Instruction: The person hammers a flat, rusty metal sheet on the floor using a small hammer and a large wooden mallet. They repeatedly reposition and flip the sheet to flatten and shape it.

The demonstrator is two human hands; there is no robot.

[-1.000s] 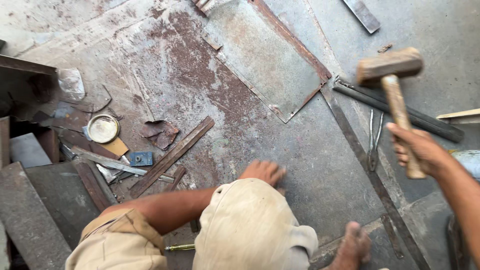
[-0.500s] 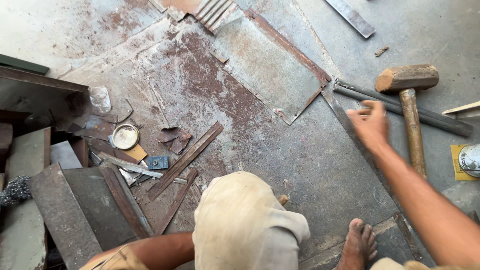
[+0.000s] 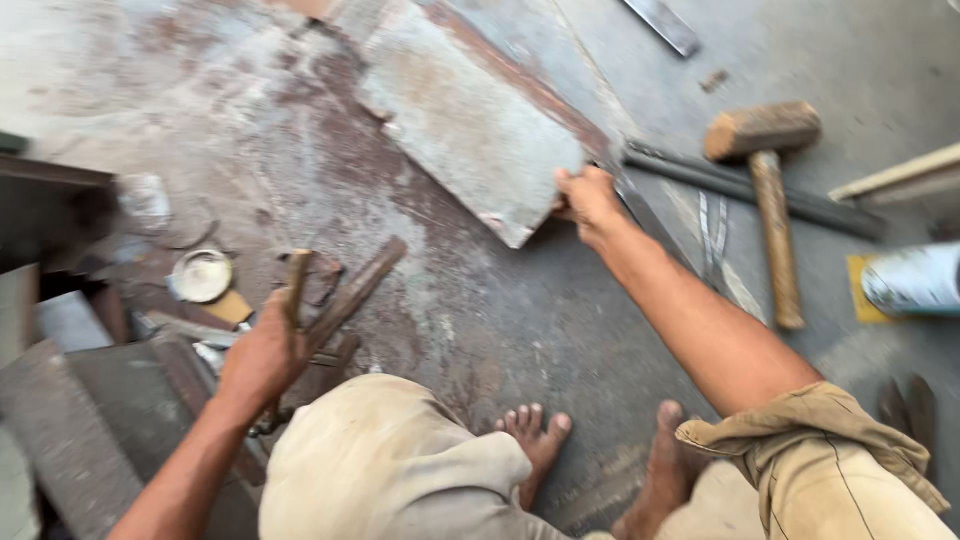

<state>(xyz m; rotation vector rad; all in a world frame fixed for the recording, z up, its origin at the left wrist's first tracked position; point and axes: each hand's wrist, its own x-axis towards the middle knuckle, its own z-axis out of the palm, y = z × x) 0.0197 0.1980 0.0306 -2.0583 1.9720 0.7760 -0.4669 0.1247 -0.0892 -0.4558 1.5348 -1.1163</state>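
Workshop floor, grey concrete at right; big rusty steel sheet covers the middle and left, blotched red-brown and whitish. Stack of dark metal plates at lower left.

Counts: one smaller metal plate, tilted, lying on the big sheet. One wooden-handled sledgehammer on the concrete, head away from the person. One dark steel bar passing under the hammer handle. One round tin lid by the plate stack. One white cylinder at the right edge. Two bare feet near the bottom centre.

Right hand: fingers closed on the lower right edge of the smaller metal plate, arm stretched out. Left hand: clamped around a rusty angle-iron piece, which sticks up and away past the knuckles; blurred, so its exact shape is unclear.
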